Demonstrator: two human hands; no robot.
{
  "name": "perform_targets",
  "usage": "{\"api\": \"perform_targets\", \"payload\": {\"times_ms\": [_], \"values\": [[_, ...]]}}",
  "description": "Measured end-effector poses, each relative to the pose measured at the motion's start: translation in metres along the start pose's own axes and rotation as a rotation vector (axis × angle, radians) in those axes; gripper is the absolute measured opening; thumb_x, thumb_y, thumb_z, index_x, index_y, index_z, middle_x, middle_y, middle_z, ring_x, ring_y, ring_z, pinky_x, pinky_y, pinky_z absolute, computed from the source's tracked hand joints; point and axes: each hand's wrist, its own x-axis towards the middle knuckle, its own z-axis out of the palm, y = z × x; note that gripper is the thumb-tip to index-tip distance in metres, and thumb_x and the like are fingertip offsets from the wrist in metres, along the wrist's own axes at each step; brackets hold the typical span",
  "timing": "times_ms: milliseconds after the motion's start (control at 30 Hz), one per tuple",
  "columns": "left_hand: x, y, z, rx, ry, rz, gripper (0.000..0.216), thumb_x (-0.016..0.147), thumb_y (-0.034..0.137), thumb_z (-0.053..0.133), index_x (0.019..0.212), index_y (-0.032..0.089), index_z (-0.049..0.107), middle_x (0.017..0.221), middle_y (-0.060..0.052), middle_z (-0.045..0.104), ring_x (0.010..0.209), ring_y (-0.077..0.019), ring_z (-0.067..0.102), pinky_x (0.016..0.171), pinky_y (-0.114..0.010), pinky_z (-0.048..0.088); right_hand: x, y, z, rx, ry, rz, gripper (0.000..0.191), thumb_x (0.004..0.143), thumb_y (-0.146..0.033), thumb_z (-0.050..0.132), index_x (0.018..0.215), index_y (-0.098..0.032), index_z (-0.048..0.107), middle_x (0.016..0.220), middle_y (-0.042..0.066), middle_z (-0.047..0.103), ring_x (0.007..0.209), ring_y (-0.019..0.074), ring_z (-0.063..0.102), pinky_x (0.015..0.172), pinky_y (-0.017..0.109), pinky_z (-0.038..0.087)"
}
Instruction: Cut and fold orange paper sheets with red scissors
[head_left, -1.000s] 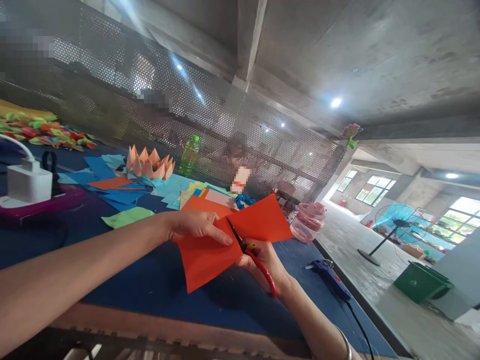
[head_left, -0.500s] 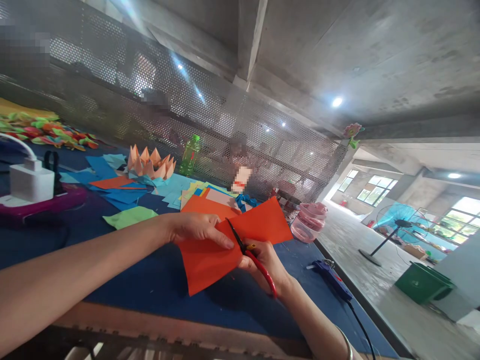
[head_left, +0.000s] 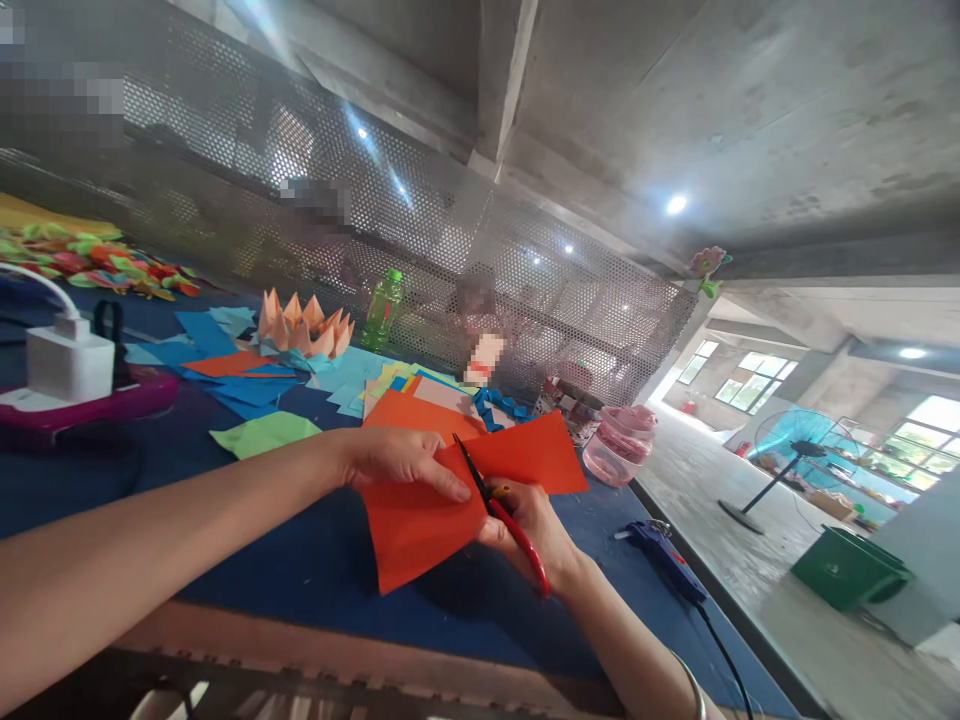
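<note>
My left hand [head_left: 397, 460] pinches the upper left part of an orange paper sheet [head_left: 420, 525] held just above the blue table [head_left: 300, 570]. My right hand [head_left: 536, 525] grips red-handled scissors [head_left: 499, 515], fingers closed through the handles. The dark blades point up and to the left and sit in a cut that splits the sheet into a lower left part and an upper right flap [head_left: 532, 455]. Part of the right hand is hidden behind the paper.
Cut paper pieces [head_left: 247, 385], a green sheet [head_left: 262, 433] and orange folded paper crowns [head_left: 304, 325] lie behind. A green bottle [head_left: 381, 310], a pink jar [head_left: 615, 445], a blue glue gun [head_left: 664, 560] with cable, and a white charger [head_left: 67, 365] on a magenta tray stand around. A perforated metal screen backs the table.
The upper right flap of the orange sheet has dropped lower and flatter as the cut lengthened. Both hands stay in nearly the same place.
</note>
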Motion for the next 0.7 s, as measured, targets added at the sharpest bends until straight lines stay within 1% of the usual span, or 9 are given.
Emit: {"api": "perform_targets", "payload": {"times_ms": [200,300,433,500,567,700], "values": [[0.0003,-0.0010,0.0011,0.019,-0.036,0.026,0.025,0.065,0.032,0.081,0.085,0.018,0.077,0.079,-0.005,0.078,0.078,-0.0243,0.074,0.077,-0.032,0.055,-0.0009,-0.0023,-0.0009,0.023,-0.011,-0.001,0.068,0.077,-0.081,0.043,0.070,-0.014,0.053,0.065,-0.002,0.041,0.061,0.0109,0.033,0.055,0.024,0.027],[0.0006,-0.0015,0.0009,0.011,-0.038,0.026,0.026,0.065,0.031,0.081,0.088,0.018,0.077,0.081,-0.005,0.078,0.079,-0.0239,0.074,0.078,-0.031,0.055,-0.0009,-0.0026,-0.0004,0.049,-0.013,0.013,0.066,0.077,-0.080,0.045,0.067,-0.015,0.050,0.063,-0.003,0.037,0.059,0.0103,0.030,0.053,0.024,0.025],[0.0019,-0.0035,-0.0002,0.005,-0.037,0.046,0.032,0.063,0.030,0.082,0.093,0.019,0.076,0.084,-0.005,0.078,0.083,-0.0242,0.073,0.080,-0.031,0.054,-0.0014,-0.0012,0.0007,0.054,0.005,0.058,0.062,0.075,-0.078,0.052,0.064,-0.018,0.042,0.061,-0.004,0.033,0.057,0.0094,0.027,0.050,0.024,0.022],[0.0020,-0.0035,-0.0005,0.028,-0.026,0.049,0.031,0.063,0.030,0.082,0.092,0.020,0.076,0.084,-0.005,0.078,0.083,-0.0241,0.073,0.079,-0.031,0.054,-0.0015,-0.0004,0.0001,0.051,0.013,0.082,0.061,0.075,-0.077,0.054,0.064,-0.018,0.041,0.060,-0.004,0.033,0.056,0.0094,0.027,0.049,0.024,0.022],[0.0009,-0.0019,-0.0007,0.062,0.011,0.037,0.027,0.063,0.032,0.082,0.087,0.020,0.077,0.081,-0.004,0.078,0.079,-0.0235,0.073,0.076,-0.031,0.055,-0.0011,0.0001,-0.0014,0.052,0.010,0.087,0.061,0.076,-0.078,0.050,0.066,-0.018,0.043,0.060,-0.003,0.035,0.056,0.0100,0.028,0.049,0.024,0.023],[-0.0034,0.0043,-0.0034,0.109,0.078,0.010,0.023,0.062,0.036,0.083,0.078,0.020,0.077,0.074,-0.003,0.077,0.073,-0.0225,0.073,0.071,-0.030,0.055,0.0001,0.0010,-0.0041,0.016,0.019,0.036,0.064,0.079,-0.080,0.040,0.070,-0.018,0.048,0.062,-0.001,0.041,0.056,0.0113,0.035,0.049,0.025,0.027]]}}
